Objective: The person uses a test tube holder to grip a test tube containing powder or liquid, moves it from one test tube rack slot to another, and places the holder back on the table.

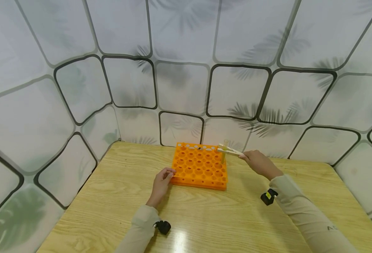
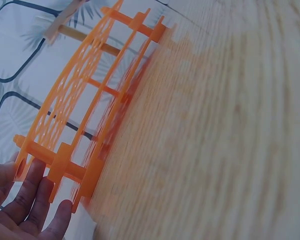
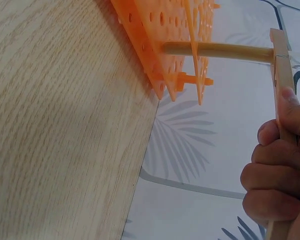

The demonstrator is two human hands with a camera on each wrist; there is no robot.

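An orange test tube rack (image 1: 199,165) with rows of round holes stands on the wooden table. At its front left corner my left hand (image 1: 161,184) holds the edge; in the left wrist view the fingers (image 2: 32,197) curl around the corner post. My right hand (image 1: 261,163) grips a wooden test tube clamp (image 3: 284,80), fist wrapped around the handle. The clamp's jaws are around the upper part of a test tube (image 3: 230,51) with yellowish liquid. The tube stands upright at the rack's right side, its lower end through the top plate.
The wooden table (image 1: 198,218) carries the rack near its back edge. Behind and at both sides hangs a patterned white curtain (image 1: 182,88) with dark outlines and leaf prints. A small black camera (image 1: 163,227) sits on the left wrist, another camera (image 1: 269,196) on the right.
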